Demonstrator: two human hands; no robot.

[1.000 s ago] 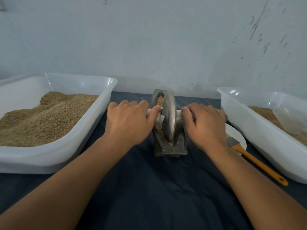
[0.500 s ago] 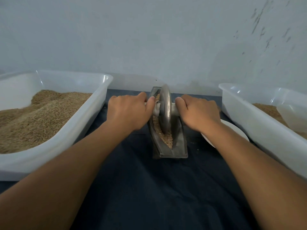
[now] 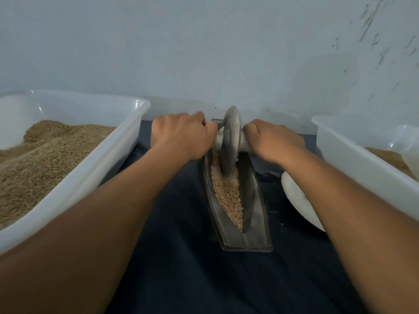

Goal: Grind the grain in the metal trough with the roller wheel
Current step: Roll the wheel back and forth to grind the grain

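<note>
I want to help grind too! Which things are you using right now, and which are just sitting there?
In use:
left hand and right hand, gripping the axle
roller wheel
metal trough
grain in the trough

Just sitting there:
left plastic tub of grain
right plastic tub
white plate
dark cloth
</note>
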